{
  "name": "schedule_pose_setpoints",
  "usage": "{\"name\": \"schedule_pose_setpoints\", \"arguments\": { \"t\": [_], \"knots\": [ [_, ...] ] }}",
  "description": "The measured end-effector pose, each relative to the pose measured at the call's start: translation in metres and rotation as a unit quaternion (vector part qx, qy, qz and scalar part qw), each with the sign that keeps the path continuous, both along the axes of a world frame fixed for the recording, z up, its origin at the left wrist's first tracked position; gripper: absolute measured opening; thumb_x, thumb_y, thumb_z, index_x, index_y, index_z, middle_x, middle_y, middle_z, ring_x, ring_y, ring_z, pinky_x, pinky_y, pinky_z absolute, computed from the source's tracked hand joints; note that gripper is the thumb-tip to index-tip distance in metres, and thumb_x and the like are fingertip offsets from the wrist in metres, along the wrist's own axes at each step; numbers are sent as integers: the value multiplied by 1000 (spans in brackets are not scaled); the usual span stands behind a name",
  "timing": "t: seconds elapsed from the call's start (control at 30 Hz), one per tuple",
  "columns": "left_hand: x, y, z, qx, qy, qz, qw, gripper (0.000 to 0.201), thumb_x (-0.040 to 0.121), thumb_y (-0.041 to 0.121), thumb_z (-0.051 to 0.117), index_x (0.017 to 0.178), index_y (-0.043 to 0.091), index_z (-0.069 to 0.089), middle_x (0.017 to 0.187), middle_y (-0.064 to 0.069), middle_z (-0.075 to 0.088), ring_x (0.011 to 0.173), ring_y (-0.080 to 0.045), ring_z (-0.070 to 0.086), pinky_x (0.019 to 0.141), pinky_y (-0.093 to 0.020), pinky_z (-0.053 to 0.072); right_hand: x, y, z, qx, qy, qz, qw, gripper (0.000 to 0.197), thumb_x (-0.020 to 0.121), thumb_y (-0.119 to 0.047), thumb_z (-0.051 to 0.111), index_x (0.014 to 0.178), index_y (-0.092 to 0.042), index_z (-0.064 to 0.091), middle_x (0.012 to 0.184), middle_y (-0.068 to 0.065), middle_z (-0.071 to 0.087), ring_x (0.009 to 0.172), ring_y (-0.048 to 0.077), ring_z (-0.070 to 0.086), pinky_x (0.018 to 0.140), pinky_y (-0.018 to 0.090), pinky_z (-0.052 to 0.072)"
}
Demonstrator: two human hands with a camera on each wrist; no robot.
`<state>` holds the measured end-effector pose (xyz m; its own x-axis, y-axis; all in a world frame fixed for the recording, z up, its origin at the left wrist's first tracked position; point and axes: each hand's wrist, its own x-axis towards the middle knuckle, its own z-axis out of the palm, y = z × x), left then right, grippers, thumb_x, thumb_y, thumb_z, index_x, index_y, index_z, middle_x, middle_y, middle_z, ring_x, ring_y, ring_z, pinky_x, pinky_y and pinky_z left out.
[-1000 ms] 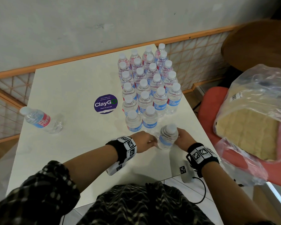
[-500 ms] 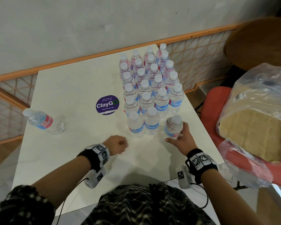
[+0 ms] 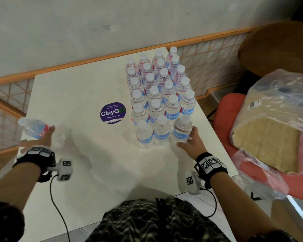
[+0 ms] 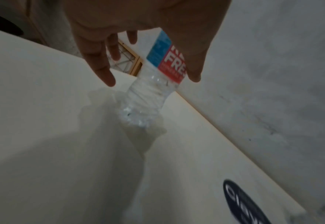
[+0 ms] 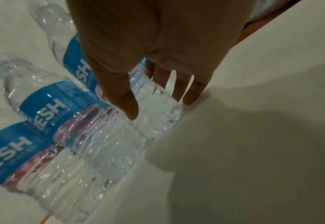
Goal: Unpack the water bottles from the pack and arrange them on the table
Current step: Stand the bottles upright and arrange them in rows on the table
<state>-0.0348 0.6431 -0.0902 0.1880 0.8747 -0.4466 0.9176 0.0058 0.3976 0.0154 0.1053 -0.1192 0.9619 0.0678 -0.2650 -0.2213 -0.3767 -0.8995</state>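
Several upright water bottles (image 3: 157, 95) with white caps and blue-red labels stand in rows on the right half of the white table (image 3: 94, 163). My right hand (image 3: 189, 140) (image 5: 158, 106) holds one more bottle (image 3: 181, 130) (image 5: 154, 121) upright at the right end of the front row, thumb on one side and fingers on the other. Another bottle (image 3: 33, 127) (image 4: 148, 97) lies on its side at the table's left edge. My left hand (image 3: 44, 137) (image 4: 150, 78) is spread over it, thumb at its label, fingers straight and not closed.
A purple round sticker (image 3: 112, 112) marks the table's middle. To the right, a red chair (image 3: 226, 110) carries the torn plastic pack wrap with a cardboard tray (image 3: 269, 137). A round wooden table (image 3: 278, 46) stands behind it. An orange-framed lattice rail (image 3: 208, 55) runs along the wall.
My right hand carried its bottle from the near edge to the front row and set it upright. My left hand let go of that bottle and swung left to the lying bottle.
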Motion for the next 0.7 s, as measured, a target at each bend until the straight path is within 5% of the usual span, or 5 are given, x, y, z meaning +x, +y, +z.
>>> {"name": "schedule_pose_setpoints", "arguments": {
  "t": [0.13,0.23,0.47,0.6,0.7],
  "knots": [
    [18,36,5,39,-118,-22,992,132,36,90,63,143,20,32,144,-18,42,127,-41,45,101,-58,36,3,4,-1,-35,-26,8,999,79,68,-15,79,135,-17,36,123,-3,39,117,22,46,100,34,39],
    [28,56,-1,52,-126,-45,990,128,32,92,61,131,14,44,131,-24,52,116,-44,52,98,-60,39,3,9,-3,-24,-26,-32,999,87,65,-24,85,134,-19,33,125,-3,40,112,15,46,96,31,43],
    [14,-32,47,-23,-232,-203,951,35,69,31,78,96,15,61,102,-12,60,101,-27,59,94,-50,49,11,5,-8,-6,4,-1,1000,66,78,-17,75,132,-17,37,136,7,51,123,23,50,95,27,38],
    [3,-82,55,-120,-263,-294,911,19,76,11,75,80,22,61,95,-10,60,85,-20,58,64,-27,51,12,8,-6,-14,-3,-5,1000,70,76,-26,77,137,-19,42,134,4,49,118,19,49,92,28,40],
    [1,-113,58,-158,-256,-380,875,30,47,36,75,75,30,70,71,10,69,62,1,60,56,-15,47,11,8,-6,-15,6,-12,1000,70,76,-30,77,135,-22,42,131,1,52,111,19,52,90,29,42]
  ]
}}
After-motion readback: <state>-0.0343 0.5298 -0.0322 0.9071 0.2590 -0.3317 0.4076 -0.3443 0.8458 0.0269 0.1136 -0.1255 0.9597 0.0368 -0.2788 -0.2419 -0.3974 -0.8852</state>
